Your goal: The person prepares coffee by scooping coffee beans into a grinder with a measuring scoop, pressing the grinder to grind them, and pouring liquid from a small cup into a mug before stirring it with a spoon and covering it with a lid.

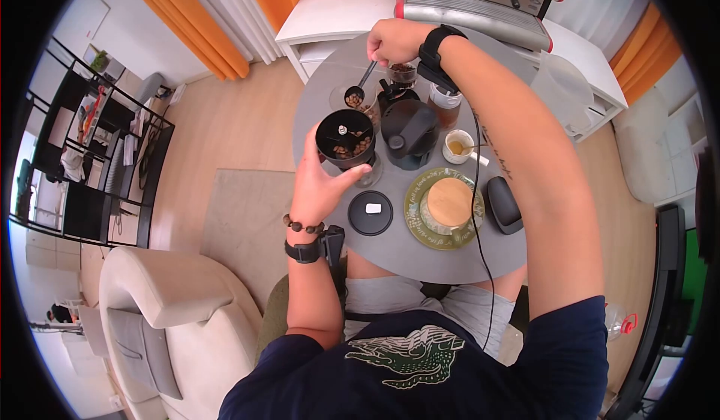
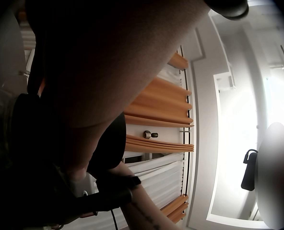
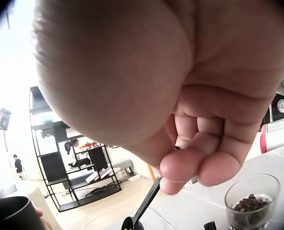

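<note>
My left hand (image 1: 319,191) grips a black coffee grinder (image 1: 345,141) by its side, its open top tilted toward the head view and brown coffee beans inside. Just beyond it, my right hand (image 1: 400,43) pinches the handle of a small black scoop (image 1: 354,96), which carries beans. Below the scoop is a clear glass container (image 1: 373,110) with more beans. The right wrist view shows the thumb and fingertips together on the scoop handle (image 3: 148,199), with the grinder (image 3: 17,213) at lower left. In the left wrist view the hand is mostly dark.
A glass of dark bits (image 3: 251,203) and a black rounded device (image 1: 409,135) stand close by. Nearer are a cup (image 1: 456,141), a green plate (image 1: 416,232) under a wooden-lidded jar (image 1: 450,201), a black round lid (image 1: 362,223) and a dark case (image 1: 504,205). A cable (image 1: 478,247) crosses the table.
</note>
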`<state>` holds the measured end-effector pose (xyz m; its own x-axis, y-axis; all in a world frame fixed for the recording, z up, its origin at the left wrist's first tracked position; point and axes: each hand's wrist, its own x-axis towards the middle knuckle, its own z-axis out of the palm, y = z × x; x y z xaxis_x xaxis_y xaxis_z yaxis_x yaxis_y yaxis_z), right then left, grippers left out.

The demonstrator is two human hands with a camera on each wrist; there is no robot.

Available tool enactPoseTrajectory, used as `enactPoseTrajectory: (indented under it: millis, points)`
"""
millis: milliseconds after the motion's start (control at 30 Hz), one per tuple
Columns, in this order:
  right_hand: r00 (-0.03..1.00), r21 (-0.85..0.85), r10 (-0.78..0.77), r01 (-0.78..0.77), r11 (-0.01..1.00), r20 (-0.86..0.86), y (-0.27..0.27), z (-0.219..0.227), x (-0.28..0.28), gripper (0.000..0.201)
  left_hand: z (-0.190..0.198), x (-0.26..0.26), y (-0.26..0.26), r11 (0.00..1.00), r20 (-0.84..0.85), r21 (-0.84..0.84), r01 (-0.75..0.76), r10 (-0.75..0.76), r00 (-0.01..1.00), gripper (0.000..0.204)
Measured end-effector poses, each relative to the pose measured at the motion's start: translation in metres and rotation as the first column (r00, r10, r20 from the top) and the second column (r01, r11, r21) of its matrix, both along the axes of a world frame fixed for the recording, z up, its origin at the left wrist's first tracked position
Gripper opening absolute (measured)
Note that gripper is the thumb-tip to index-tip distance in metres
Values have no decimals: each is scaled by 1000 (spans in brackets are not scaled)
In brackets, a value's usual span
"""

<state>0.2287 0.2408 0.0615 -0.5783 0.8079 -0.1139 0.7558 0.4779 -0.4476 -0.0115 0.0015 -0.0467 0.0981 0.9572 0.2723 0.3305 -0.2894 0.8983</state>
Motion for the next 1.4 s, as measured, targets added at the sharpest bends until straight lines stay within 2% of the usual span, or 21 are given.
enactPoseTrajectory:
  millis: [133,200,400,1000,1233,1400]
  points:
    - [1000,-5,-6,5,1000,-28,-2,2,3,20,0,1,0,1000,-2,0,-6,6,1000,88]
    - [999,79,34,-33,996,-13,-7,5,5,17,-5,-1,3,1000,7,22,2,-2,1000,92]
    - [998,118,70,-69,991,-2,-16,11,7,21,-6,0,2,999,27,44,3,-5,1000,97]
    - [999,202,29,-19,979,-44,-14,9,10,14,-9,-2,3,998,-16,64,-13,14,1000,100]
    - [998,223,40,-28,975,-53,-18,13,12,13,-10,-3,3,998,-10,62,-7,8,1000,100]
    - [997,156,-2,14,988,-73,-19,16,16,16,-10,-3,2,998,-12,64,-16,16,1000,101]
